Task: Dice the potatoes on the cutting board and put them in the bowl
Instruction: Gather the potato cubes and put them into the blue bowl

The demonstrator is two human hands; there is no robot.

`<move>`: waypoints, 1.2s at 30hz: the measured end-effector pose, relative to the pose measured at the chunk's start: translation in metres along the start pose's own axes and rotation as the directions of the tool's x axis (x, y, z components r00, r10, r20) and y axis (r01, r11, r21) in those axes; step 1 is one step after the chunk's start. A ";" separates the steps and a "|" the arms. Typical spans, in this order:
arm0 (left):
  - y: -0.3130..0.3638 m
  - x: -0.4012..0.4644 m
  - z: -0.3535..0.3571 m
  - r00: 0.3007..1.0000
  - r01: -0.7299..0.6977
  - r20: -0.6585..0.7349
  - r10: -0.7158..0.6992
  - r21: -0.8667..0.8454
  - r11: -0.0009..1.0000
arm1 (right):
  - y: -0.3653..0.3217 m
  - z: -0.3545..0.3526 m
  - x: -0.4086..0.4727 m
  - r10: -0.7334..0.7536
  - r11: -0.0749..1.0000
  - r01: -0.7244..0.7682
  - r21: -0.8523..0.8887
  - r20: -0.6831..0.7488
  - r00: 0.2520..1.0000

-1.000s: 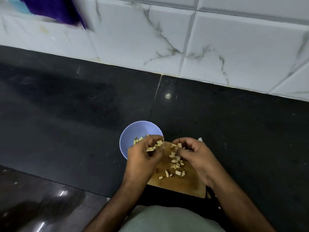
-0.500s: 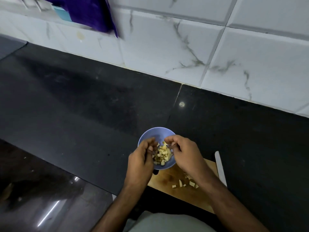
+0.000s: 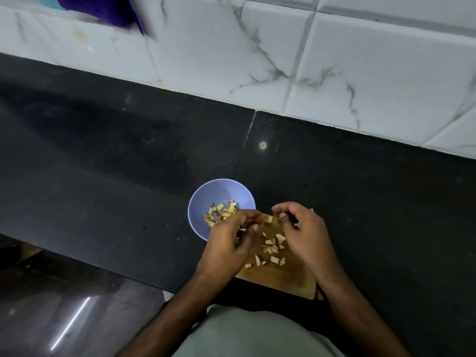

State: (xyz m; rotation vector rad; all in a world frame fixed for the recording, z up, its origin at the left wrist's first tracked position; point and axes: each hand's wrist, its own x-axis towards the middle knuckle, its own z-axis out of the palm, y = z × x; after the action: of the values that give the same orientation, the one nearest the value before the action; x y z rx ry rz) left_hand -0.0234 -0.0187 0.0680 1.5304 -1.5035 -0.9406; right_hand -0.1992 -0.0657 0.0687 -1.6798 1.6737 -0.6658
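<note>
Below the centre of the frame, a wooden cutting board [image 3: 283, 276] is laid on the dark counter [image 3: 116, 181], its left corner touching a lilac bowl [image 3: 219, 189]; that closeness is judged to be deliberate, so that pieces need only a short carry across the rim. Diced potatoes in the bowl [image 3: 220, 213] are heaped against its lower right side, the side nearest the board, which suggests they are dropped in from there; loose diced pieces on the board [image 3: 273, 249] are scattered between the two hands, well apart from the bowl's rim. The left hand [image 3: 226, 246] is held over the seam between bowl and board, its fingers [image 3: 251, 219] curled loosely inward; whether a piece is pinched there cannot be told. The right hand [image 3: 304, 235] is arched over the board's upper right part, fingers bent like a rake and apparently released, with nothing seen gripped; the posture is judged to suit gathering the scatter toward the middle. No knife is seen clearly, so cutting is judged finished and only the transfer is left; the small pieces are likely to slip from a loose scoop, and some could be knocked onto the counter. White marbled tiles [image 3: 360, 73] fill the upper part of the frame.
</note>
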 end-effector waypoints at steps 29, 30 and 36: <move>-0.072 -0.024 0.028 0.940 -0.203 0.329 0.088 0.335 0.920 | 0.065 0.044 -0.013 -0.393 0.833 0.488 -0.263 0.341 0.854; -0.074 -0.024 0.027 0.941 -0.206 0.328 0.087 0.346 0.916 | 0.067 0.042 -0.017 -0.390 0.836 0.478 -0.269 0.320 0.863; -0.073 -0.030 0.027 0.886 -0.405 0.429 0.176 0.528 0.746 | 0.081 0.022 -0.028 -0.313 0.858 0.428 -0.283 0.374 0.873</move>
State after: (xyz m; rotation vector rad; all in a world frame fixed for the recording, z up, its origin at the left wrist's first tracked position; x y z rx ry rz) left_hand -0.0177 0.0105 -0.0097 1.5107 -2.4148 -0.5757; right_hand -0.2370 -0.0318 -0.0042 -2.2768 1.2973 -0.2404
